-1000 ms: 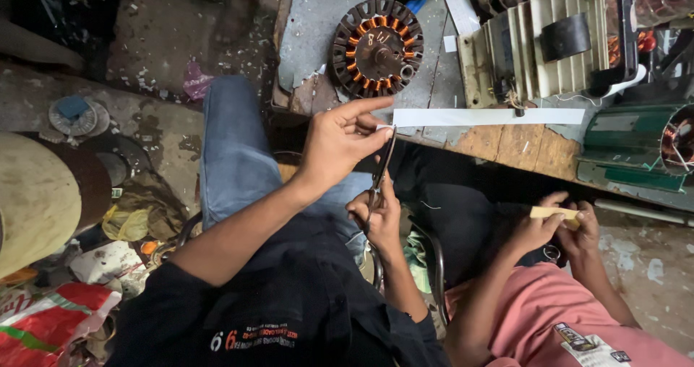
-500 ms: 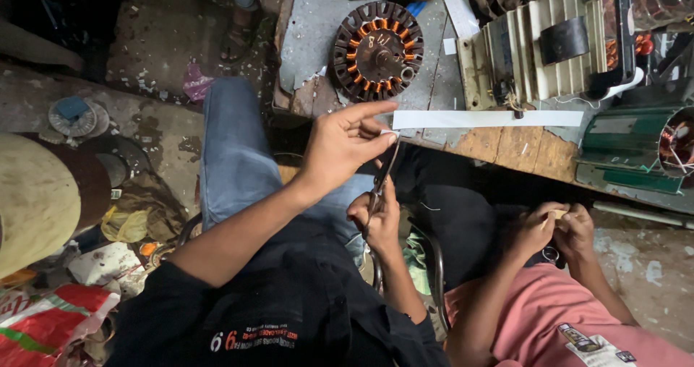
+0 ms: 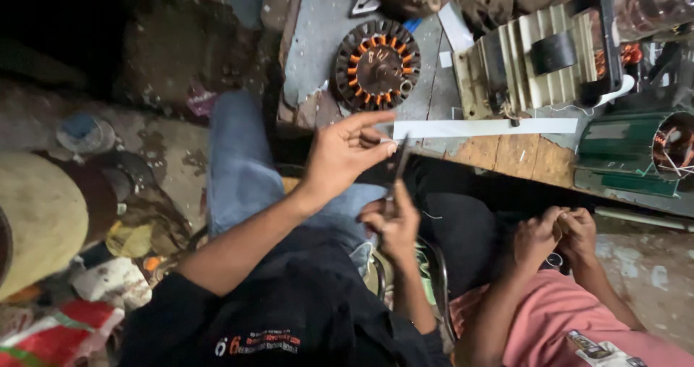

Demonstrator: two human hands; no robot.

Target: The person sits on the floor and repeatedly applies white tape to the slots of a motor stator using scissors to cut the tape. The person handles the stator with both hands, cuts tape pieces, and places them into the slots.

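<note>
At the near edge of the wooden surface (image 3: pixel 506 157) lies a long white paper strip (image 3: pixel 491 127), thin, flat, straight, running left to right along the board; its left end sits pinched in the left hand (image 3: pixel 347 154), thumb and forefinger closed on it, the other fingers spread upward; the strip's right end reaches toward a green cylindrical motor housing (image 3: pixel 622 154). Just below the left hand, the right hand (image 3: pixel 390 222) is closed around dark scissors (image 3: pixel 397 168), blades pointing up and meeting the strip near its held end; whether the blades are parted or closed cannot be told. Beyond the strip on the surface sits a round stator (image 3: pixel 376 65) with orange copper windings, dark core; to its right a ribbed beige metal casing (image 3: pixel 535 63). Under the hands, blue jeans (image 3: pixel 242 172) and a black sleeve (image 3: pixel 289 316). Lower right, a second person in a pink shirt (image 3: pixel 571 323) has both hands (image 3: pixel 557 233) pressed together around something small, too hidden to name. Far left, on the dirty floor (image 3: pixel 166 150), a rounded yellowish object (image 3: pixel 36 222) and scattered scraps.
</note>
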